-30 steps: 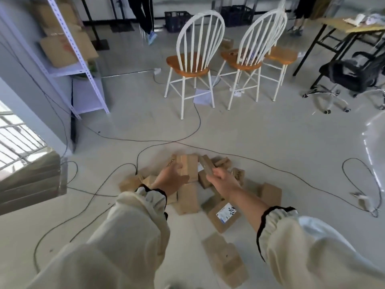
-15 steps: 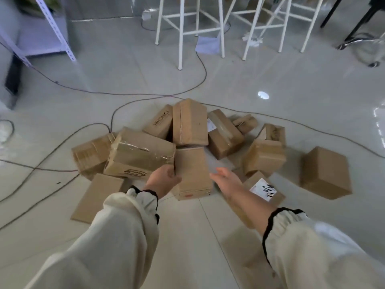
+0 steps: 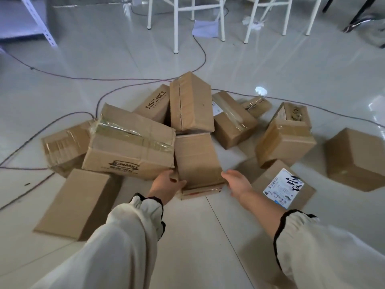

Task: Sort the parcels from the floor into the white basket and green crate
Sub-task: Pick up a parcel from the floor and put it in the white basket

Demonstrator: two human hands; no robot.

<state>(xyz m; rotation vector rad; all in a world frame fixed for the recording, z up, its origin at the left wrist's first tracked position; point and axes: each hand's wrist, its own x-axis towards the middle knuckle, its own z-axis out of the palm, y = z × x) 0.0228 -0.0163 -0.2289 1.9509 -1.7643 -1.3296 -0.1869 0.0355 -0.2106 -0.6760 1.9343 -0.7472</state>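
Dark cables [image 3: 205, 55] are strewn over the glossy tiled floor [image 3: 291, 65] | white chair legs [image 3: 176, 28] are seen at top | a paper sheet [image 3: 205, 29] is laid beneath them

Rightmost parcel [image 3: 356, 157] partly off-frame
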